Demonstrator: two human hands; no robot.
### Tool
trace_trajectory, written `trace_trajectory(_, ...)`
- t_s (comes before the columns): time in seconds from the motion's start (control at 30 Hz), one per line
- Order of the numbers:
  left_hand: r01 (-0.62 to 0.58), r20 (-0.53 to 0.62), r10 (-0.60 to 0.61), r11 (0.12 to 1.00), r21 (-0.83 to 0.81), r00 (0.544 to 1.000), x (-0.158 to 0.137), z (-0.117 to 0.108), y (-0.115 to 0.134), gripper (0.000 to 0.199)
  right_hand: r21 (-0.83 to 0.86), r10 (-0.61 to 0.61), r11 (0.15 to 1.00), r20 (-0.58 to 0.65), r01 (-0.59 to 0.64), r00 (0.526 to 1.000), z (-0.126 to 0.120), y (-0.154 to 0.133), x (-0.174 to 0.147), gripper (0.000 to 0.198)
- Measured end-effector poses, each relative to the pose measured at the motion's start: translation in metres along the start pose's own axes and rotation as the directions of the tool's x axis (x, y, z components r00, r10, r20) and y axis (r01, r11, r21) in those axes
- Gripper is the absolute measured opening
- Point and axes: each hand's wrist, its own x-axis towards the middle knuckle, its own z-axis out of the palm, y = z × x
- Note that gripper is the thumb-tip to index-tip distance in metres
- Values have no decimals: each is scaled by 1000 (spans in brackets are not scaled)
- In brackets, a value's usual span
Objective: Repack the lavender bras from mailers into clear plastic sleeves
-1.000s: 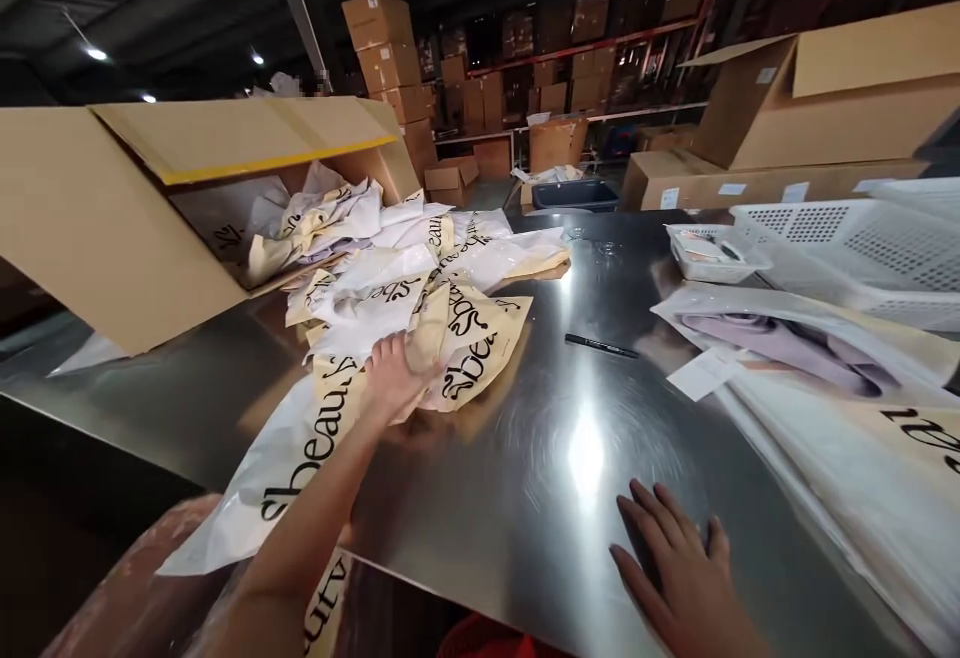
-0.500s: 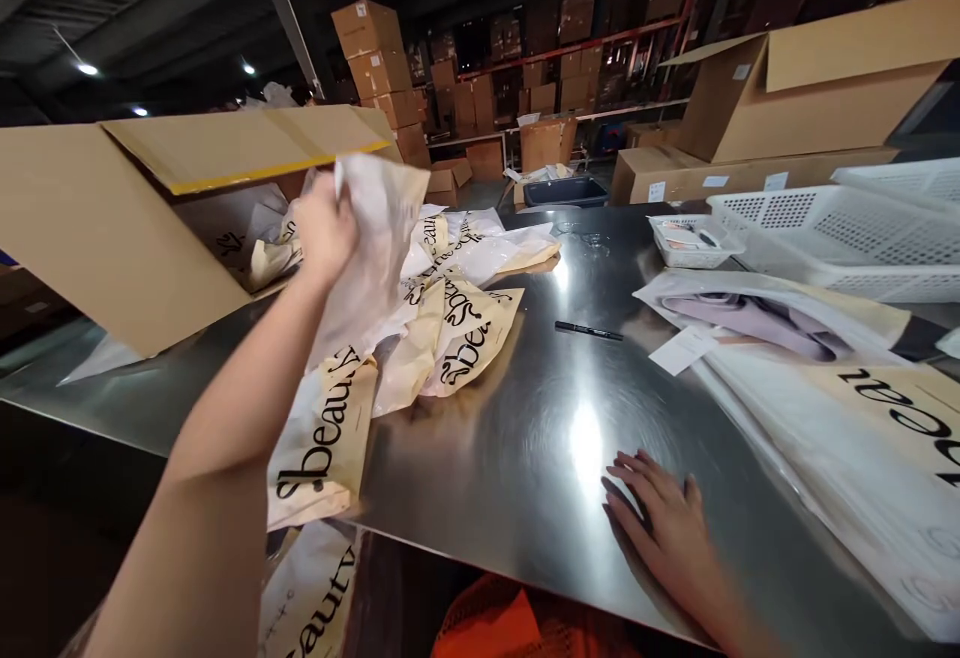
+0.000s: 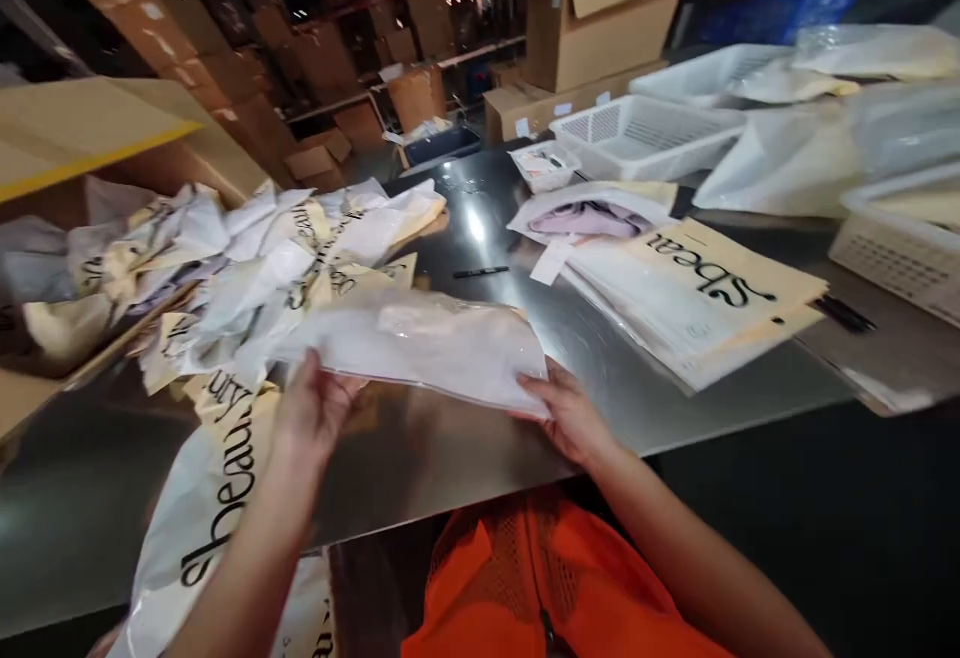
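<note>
Currently, a white bag (image 3: 442,348) is held by both hands near the front of the metal worktop (image 3: 450,468), and it is stretched crosswise between them. Its near left part is gripped by the left hand (image 3: 322,403), which is slightly blurred, with the thumb laid over the plastic. The right end is pinched at the near corner by the right hand (image 3: 566,408), the thumb on top. The bag is tilted a little, its right end lower and closer to the front edge; whether its underside is touching the worktop cannot be told.

Beyond the left hand, a heap of printed bags (image 3: 262,248) is spread out from an open carton (image 3: 75,133), and part of that heap is covered by the held bag. Another lettered bag (image 3: 232,483) is draped beside the left forearm, over the front edge. A black pen (image 3: 480,271) is seen lying just past the held bag.

To the right, a flat stack of printed bags (image 3: 697,303) is set down, with a clear bag of lilac fabric (image 3: 596,218) and a white tag (image 3: 551,260) placed at its far left corner. Farther back, a small white basket (image 3: 546,166) is stood beside a larger perforated basket (image 3: 645,133). Below the worktop's edge, an orange mesh garment (image 3: 540,578) is worn.
</note>
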Motion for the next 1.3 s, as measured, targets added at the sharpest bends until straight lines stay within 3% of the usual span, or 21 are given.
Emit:
trace_trajectory(0.03,235,-10,-235,971,31,972,-14,-11,-29,27,-27,-23,999,-79,21,997,-17,-1,1,54)
trace_trajectory(0.07,427,-16,-427,902,56,904,-29,-18,-55,25,-44,-28,999,-141,22,990,-35,-1,0,54)
trace_trajectory(0.13,645,9,-648,760,79,762,-59,-25,-95,20,-69,7,997,-218,-23,976,-64,-2,-7,51)
trace_trajectory(0.23,770,171,-784,620,150,597,-101,-11,-133,21,-213,141,961,-178,-178,974,-86,-7,-25,34)
trace_trajectory(0.3,792,312,-827,549,267,467,-121,8,-149,36,-376,234,889,-120,-262,965,-88,-11,-37,44)
trace_trajectory(0.37,756,409,-824,542,366,392,-134,27,-164,46,-509,293,808,-87,-296,952,-86,-12,-45,54)
trace_trajectory(0.4,733,437,-812,558,389,386,-138,35,-171,49,-545,303,785,-77,-295,950,-85,-10,-48,55)
trace_trajectory(0.47,693,459,-784,602,397,418,-142,48,-184,54,-553,283,786,-77,-277,956,-83,-4,-52,53)
trace_trajectory(0.6,661,419,-772,630,409,477,-146,59,-197,55,-387,194,893,-128,-229,973,-76,19,-53,41)
trace_trajectory(0.7,626,369,-735,678,385,569,-139,57,-190,48,-218,120,962,-194,-162,974,-73,22,-51,33)
trace_trajectory(0.83,560,226,-628,772,302,744,-111,20,-158,42,-120,-43,993,-315,5,948,-94,-15,-45,30)
trace_trajectory(0.93,467,87,-510,833,296,856,-93,-29,-126,40,-93,-139,990,-472,107,870,-119,-46,-39,31)
trace_trajectory(0.97,396,8,-432,833,387,902,-90,-45,-116,37,-99,-147,989,-525,112,838,-126,-50,-38,31)
trace_trajectory(1.0,318,-88,-321,790,524,943,-89,-59,-106,33,-113,-151,988,-566,106,810,-130,-51,-37,30)
trace_trajectory(1.07,211,-212,-66,578,789,975,-92,-78,-90,30,-182,-182,980,-618,87,765,-134,-42,-37,36)
trace_trajectory(1.1,137,-168,30,442,887,985,-95,-82,-84,32,-244,-219,967,-632,78,743,-133,-34,-38,44)
trace_trajectory(1.13,21,-50,83,323,946,995,-99,-82,-79,35,-321,-267,945,-642,64,719,-131,-25,-40,55)
trace_trajectory(1.17,-155,135,102,224,962,986,-102,-78,-77,38,-400,-320,915,-641,51,698,-129,-16,-41,68)
trace_trajectory(1.2,-378,369,90,133,916,925,-105,-70,-78,40,-471,-372,881,-627,47,685,-125,-8,-43,81)
trace_trajectory(1.27,-752,755,18,-82,654,655,-108,-42,-87,43,-574,-459,816,-567,71,684,-118,4,-45,97)
trace_trajectory(1.3,-842,849,-23,-148,519,528,-108,-24,-95,42,-615,-507,782,-533,101,678,-113,7,-45,97)
